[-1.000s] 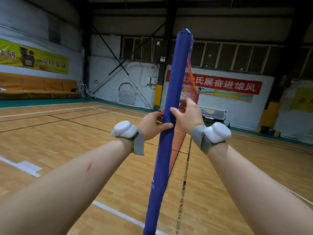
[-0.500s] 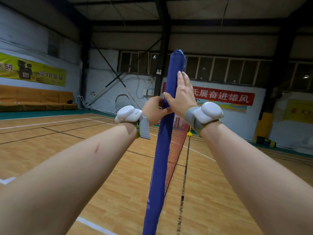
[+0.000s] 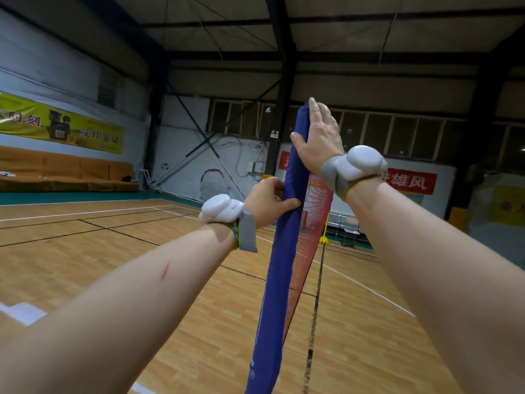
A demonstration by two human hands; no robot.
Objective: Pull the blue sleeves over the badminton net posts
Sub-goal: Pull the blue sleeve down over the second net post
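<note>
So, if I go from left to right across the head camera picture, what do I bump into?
First the yellow banner on the wall → left hand, gripping → blue sleeve → right hand, flat near the sleeve's top → red banner. The net overlaps the sleeve and right hand, so it is left out.

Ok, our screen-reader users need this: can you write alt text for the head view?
A person's left hand grips an upright blue sleeve while the right hand lies flat, fingers straight, against its top. A red-orange net stretches away from it across a wooden court floor.
</note>
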